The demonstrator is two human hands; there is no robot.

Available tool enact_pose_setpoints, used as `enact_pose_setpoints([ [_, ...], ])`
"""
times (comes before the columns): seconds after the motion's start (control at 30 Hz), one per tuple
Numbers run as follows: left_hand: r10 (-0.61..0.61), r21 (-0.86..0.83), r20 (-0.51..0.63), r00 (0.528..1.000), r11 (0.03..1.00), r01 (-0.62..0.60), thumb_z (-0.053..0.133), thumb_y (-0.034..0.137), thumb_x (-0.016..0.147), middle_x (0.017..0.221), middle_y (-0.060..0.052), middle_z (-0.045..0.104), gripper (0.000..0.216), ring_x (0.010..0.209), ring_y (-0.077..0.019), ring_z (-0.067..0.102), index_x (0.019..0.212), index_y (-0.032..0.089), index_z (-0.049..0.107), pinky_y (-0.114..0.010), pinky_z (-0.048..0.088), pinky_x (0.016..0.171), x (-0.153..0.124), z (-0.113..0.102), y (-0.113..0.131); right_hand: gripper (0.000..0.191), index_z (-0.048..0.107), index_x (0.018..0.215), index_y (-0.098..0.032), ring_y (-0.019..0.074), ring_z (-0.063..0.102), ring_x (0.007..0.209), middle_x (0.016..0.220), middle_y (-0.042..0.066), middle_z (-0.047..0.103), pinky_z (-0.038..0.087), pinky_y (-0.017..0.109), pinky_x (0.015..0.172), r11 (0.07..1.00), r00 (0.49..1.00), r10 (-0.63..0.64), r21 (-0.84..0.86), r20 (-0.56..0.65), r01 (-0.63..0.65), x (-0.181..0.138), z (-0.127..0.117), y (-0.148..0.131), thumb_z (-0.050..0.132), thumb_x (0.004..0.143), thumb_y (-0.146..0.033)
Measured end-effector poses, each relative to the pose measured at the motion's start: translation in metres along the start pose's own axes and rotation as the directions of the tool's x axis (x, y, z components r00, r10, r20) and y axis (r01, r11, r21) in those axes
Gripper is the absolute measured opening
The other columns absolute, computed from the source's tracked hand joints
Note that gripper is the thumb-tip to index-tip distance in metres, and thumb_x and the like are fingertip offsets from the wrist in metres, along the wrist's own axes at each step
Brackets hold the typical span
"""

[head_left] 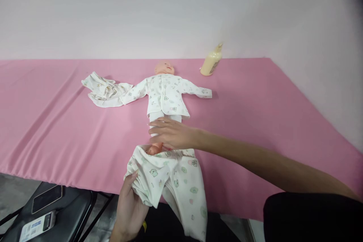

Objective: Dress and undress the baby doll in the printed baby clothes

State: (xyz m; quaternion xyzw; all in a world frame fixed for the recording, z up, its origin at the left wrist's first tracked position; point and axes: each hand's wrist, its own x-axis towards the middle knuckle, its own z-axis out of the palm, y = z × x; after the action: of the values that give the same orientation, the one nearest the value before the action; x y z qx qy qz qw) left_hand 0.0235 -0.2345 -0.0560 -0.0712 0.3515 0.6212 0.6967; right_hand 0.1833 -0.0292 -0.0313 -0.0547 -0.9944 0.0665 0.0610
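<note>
1. At six o'clock from the doll, your left hand grips the printed pants, fingers closed on the cloth.
2. Your right hand, half open, lies across the doll's leg; cannot tell whether it grips.
3. Doll lies at your twelve o'clock, jacket on; bottle at its two o'clock; crumpled garment at its nine.
</note>
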Motion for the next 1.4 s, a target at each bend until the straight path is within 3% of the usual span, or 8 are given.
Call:
enact_pose_setpoints([
  [0.2, -0.009, 0.005, 0.077, 0.997, 1.0, 0.008, 0.053, 0.019, 0.096, 0.127, -0.008, 0.073, 0.056, 0.127, -0.0278, 0.063, 0.152, 0.024, 0.049, -0.043, 0.037, 0.12, 0.004, 0.003, -0.001, 0.02, 0.071, 0.103, -0.021, 0.0255, 0.047, 0.137, 0.123, 0.004, 0.068, 0.038, 0.044, 0.111, 1.0, 1.0, -0.016, -0.016, -0.001, 0.016, -0.002, 0.004, -0.001, 0.057, 0.094, -0.011],
  [0.47, 0.021, 0.059, 0.019, 1.0, 0.998, -0.022, 0.055, 0.017, 0.095, 0.123, -0.008, 0.074, 0.052, 0.113, -0.025, 0.071, 0.147, 0.02, 0.054, -0.04, 0.046, 0.113, 0.024, 0.03, -0.009, 0.033, 0.066, 0.119, -0.017, 0.0249, 0.046, 0.14, 0.127, 0.007, 0.068, 0.038, 0.042, 0.115, 1.0, 0.999, -0.002, 0.007, -0.032, 0.002, 0.001, 0.005, -0.003, 0.055, 0.091, -0.003],
  [0.73, 0.032, 0.072, -0.014, 0.999, 0.997, -0.031, 0.06, 0.021, 0.093, 0.109, -0.009, 0.078, 0.045, 0.111, -0.0265, 0.071, 0.138, 0.017, 0.062, -0.038, 0.05, 0.107, 0.025, 0.041, -0.003, 0.025, 0.068, 0.097, -0.015, 0.0226, 0.046, 0.142, 0.116, 0.008, 0.071, 0.042, 0.041, 0.114, 0.999, 0.997, -0.011, 0.031, -0.07, 0.013, -0.002, 0.009, -0.004, 0.048, 0.094, -0.001],
  [0.97, 0.003, 0.089, 0.032, 0.999, 0.996, -0.006, 0.06, 0.021, 0.093, 0.118, -0.01, 0.075, 0.041, 0.111, -0.0247, 0.071, 0.133, 0.017, 0.065, -0.041, 0.051, 0.107, 0.048, 0.05, -0.01, 0.029, 0.069, 0.106, -0.015, 0.0221, 0.044, 0.144, 0.13, 0.007, 0.067, 0.04, 0.041, 0.118, 0.999, 0.995, 0.008, 0.051, -0.096, -0.004, -0.004, 0.015, -0.005, 0.043, 0.099, -0.005],
  [1.13, 0.034, 0.083, -0.016, 0.999, 0.996, -0.033, 0.061, 0.02, 0.091, 0.117, -0.01, 0.074, 0.037, 0.105, -0.0228, 0.072, 0.128, 0.015, 0.067, -0.038, 0.055, 0.1, 0.051, 0.061, -0.013, 0.028, 0.07, 0.107, -0.014, 0.0214, 0.042, 0.145, 0.132, 0.009, 0.066, 0.036, 0.04, 0.121, 0.997, 0.997, 0.011, 0.08, -0.075, -0.005, -0.004, 0.016, -0.004, 0.045, 0.098, -0.008],
  [1.3, 0.071, 0.09, -0.046, 0.996, 0.994, -0.067, 0.063, 0.02, 0.09, 0.118, -0.009, 0.074, 0.037, 0.105, -0.0214, 0.071, 0.126, 0.017, 0.068, -0.031, 0.058, 0.09, 0.049, 0.064, -0.014, 0.028, 0.07, 0.109, -0.014, 0.0224, 0.041, 0.144, 0.139, 0.012, 0.06, 0.035, 0.042, 0.121, 0.972, 0.993, 0.071, 0.232, -0.092, -0.047, -0.013, 0.006, -0.017, 0.047, 0.095, -0.008],
  [1.4, 0.078, 0.1, -0.037, 0.996, 0.992, -0.074, 0.064, 0.02, 0.089, 0.112, -0.007, 0.075, 0.035, 0.1, -0.0194, 0.072, 0.124, 0.017, 0.07, -0.028, 0.058, 0.084, 0.049, 0.061, -0.014, 0.021, 0.069, 0.107, -0.016, 0.0222, 0.051, 0.129, 0.13, 0.012, 0.061, 0.043, 0.042, 0.111, 0.906, 0.96, 0.239, 0.39, -0.147, -0.165, -0.022, 0.003, -0.035, 0.05, 0.101, -0.025],
])
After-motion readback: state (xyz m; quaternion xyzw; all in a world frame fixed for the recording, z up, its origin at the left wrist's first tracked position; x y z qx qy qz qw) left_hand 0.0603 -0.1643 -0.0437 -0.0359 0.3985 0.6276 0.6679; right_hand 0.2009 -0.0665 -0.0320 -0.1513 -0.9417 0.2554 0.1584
